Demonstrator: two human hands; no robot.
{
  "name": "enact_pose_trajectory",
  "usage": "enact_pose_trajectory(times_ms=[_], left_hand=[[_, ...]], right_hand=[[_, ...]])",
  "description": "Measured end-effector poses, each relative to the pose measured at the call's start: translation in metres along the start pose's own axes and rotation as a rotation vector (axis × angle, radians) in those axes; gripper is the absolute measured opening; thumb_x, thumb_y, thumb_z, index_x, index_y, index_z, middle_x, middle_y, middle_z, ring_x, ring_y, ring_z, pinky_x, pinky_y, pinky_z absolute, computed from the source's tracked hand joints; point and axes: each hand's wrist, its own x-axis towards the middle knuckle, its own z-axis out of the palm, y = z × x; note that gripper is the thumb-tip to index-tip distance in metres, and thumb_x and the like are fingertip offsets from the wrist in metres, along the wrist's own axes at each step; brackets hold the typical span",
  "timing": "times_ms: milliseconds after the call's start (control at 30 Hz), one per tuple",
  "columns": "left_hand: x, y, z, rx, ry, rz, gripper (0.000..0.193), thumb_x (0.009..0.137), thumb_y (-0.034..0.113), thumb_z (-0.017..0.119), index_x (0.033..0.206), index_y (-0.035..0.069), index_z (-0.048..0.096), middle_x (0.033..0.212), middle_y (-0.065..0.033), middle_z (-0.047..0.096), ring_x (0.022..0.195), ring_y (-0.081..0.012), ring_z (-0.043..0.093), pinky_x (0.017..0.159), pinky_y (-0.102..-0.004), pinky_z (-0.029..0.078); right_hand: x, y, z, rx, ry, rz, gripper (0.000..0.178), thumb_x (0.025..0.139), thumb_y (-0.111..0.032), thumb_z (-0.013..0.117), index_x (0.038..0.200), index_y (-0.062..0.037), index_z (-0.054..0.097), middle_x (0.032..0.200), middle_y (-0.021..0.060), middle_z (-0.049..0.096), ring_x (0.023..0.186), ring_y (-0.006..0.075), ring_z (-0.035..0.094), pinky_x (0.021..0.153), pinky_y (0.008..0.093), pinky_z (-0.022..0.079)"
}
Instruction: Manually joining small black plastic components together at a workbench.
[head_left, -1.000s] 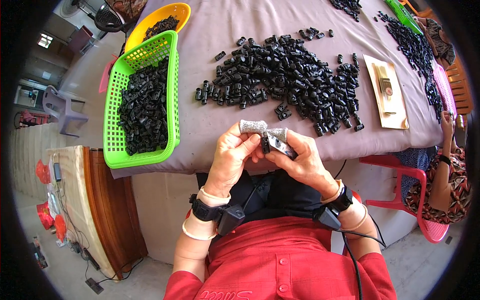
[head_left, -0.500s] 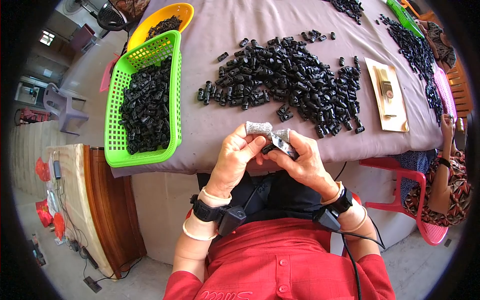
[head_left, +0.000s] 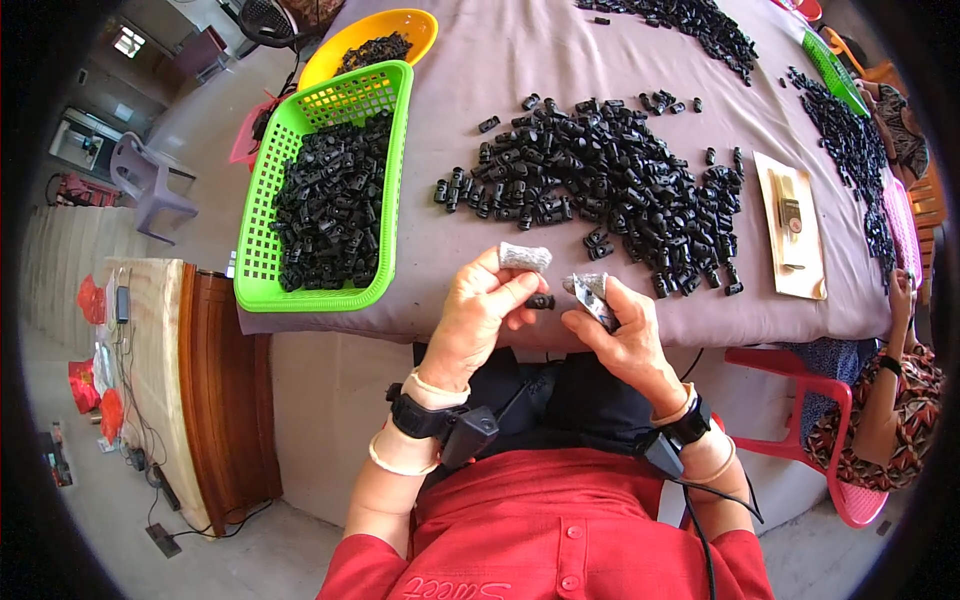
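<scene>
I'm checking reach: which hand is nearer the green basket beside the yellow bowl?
Left. The left hand is to the right of the green basket; the right hand farther right.

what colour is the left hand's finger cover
The finger cover is speckled light grey, shown in the head view.

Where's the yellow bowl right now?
In the head view, the yellow bowl is at the upper left, just beyond the far end of the green basket holding small black pieces.

glossy black plastic pieces (head_left: pixel 620 175), smooth green plastic basket (head_left: pixel 310 301), matt cloth covering (head_left: pixel 480 70), polished wooden cabinet (head_left: pixel 225 400)
</scene>
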Motion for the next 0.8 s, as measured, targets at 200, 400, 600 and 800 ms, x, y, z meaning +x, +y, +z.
enact_pose_trajectory(times_ms=[200,400,600,800], left_hand=[[-0.014,0.041,-0.009,-0.051,0.131,0.182,0.015,0.086,0.007,0.057,0.101,0.006,0.060,0.080,-0.0043,0.063,0.056,-0.0057,0.056,0.049,-0.0160,0.045],[-0.023,0.067,-0.026,-0.064,0.179,0.380,0.018,0.086,0.008,0.057,0.103,0.005,0.060,0.081,-0.0046,0.061,0.057,-0.0100,0.054,0.048,-0.0193,0.040],[-0.024,0.084,-0.079,-0.197,0.250,0.545,0.020,0.086,0.006,0.057,0.105,0.003,0.058,0.089,-0.0057,0.062,0.071,-0.0145,0.058,0.058,-0.0236,0.045],[-0.022,0.083,-0.095,-0.139,0.383,0.595,0.023,0.085,0.006,0.057,0.108,0.001,0.055,0.092,-0.0066,0.061,0.079,-0.0160,0.059,0.066,-0.0244,0.048]], right_hand=[[0.000,0.001,0.000,0.016,0.001,0.002,0.019,0.074,-0.012,0.068,0.083,-0.0018,0.056,0.064,0.0087,0.051,0.054,0.0147,0.043,0.051,0.0285,0.039],[-0.001,0.000,-0.001,-0.017,0.003,-0.002,0.019,0.074,-0.012,0.068,0.082,-0.0018,0.054,0.063,0.0092,0.050,0.054,0.0159,0.042,0.051,0.0289,0.039],[-0.001,0.002,0.002,-0.024,0.008,-0.021,0.018,0.074,-0.012,0.068,0.082,-0.0020,0.054,0.063,0.0091,0.051,0.053,0.0166,0.043,0.051,0.0293,0.039],[-0.004,0.001,0.003,-0.054,0.043,-0.038,0.019,0.074,-0.013,0.068,0.083,-0.0019,0.055,0.063,0.0093,0.052,0.053,0.0174,0.045,0.052,0.0299,0.040]])
